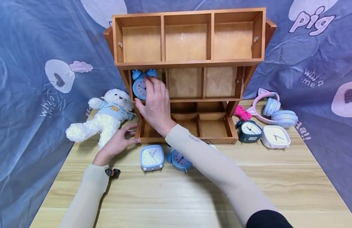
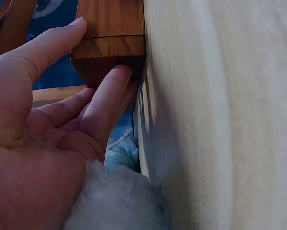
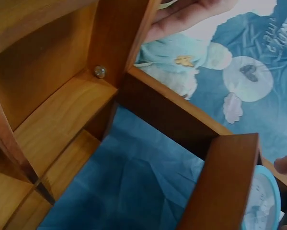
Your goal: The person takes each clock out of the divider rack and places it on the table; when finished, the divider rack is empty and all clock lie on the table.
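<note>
A light-blue twin-bell alarm clock [image 1: 139, 88] stands in the left compartment of the tilted middle tier of a wooden shelf [image 1: 190, 65]. My right hand [image 1: 158, 103] reaches in front of it, fingers over the right part of its face and thumb near the tier's lower edge. In the right wrist view the clock [image 3: 261, 199] shows beyond a partition, and the thumb tip appears just apart from it. My left hand [image 1: 119, 142] touches the shelf's lower left corner. From the left wrist view, its thumb and a mostly straight finger rest against the wooden corner [image 2: 109, 50].
A square blue clock [image 1: 152, 157] and a blue twin-bell clock [image 1: 180, 160] are before the shelf, the latter partly under my right sleeve. A white teddy bear [image 1: 110, 110] leans at left. On the right sit a dark green clock [image 1: 250, 131], white clock [image 1: 276, 136] and headphones [image 1: 281, 117].
</note>
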`<state>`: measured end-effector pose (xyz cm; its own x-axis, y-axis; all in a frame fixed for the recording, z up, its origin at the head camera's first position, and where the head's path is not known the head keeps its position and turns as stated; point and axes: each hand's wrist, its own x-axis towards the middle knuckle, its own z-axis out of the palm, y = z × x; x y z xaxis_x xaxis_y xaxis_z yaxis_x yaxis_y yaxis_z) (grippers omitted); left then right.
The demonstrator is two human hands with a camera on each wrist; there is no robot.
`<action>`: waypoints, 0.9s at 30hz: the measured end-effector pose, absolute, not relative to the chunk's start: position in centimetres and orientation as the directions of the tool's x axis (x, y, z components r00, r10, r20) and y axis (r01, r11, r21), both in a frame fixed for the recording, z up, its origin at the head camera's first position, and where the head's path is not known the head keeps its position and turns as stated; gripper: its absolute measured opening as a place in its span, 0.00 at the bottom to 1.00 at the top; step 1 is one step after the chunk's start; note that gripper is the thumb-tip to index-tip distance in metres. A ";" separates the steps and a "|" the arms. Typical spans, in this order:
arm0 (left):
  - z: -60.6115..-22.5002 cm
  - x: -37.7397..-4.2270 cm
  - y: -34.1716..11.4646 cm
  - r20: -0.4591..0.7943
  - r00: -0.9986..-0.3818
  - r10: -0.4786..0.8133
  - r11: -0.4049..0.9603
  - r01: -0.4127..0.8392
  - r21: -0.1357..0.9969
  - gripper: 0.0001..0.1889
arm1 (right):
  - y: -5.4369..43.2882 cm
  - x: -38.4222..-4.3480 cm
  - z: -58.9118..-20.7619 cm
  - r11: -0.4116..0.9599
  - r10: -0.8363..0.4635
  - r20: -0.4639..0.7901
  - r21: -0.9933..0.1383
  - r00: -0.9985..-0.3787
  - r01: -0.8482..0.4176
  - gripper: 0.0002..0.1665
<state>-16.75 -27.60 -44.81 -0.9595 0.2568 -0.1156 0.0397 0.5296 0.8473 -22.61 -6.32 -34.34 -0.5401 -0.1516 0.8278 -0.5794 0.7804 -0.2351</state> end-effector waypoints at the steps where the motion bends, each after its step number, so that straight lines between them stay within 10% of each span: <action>1: -44.8 -16.8 -27.6 -0.114 -0.959 0.258 0.529 0.042 0.847 0.44 | -6.5 -22.8 -34.5 0.790 -0.150 0.833 -0.224 -0.533 -0.571 0.46; 27: -45.3 -16.9 -27.8 -0.100 -0.959 0.266 0.530 0.059 0.846 0.44 | -8.8 -23.8 -35.0 0.894 -0.092 0.865 -0.146 -0.493 -0.424 0.42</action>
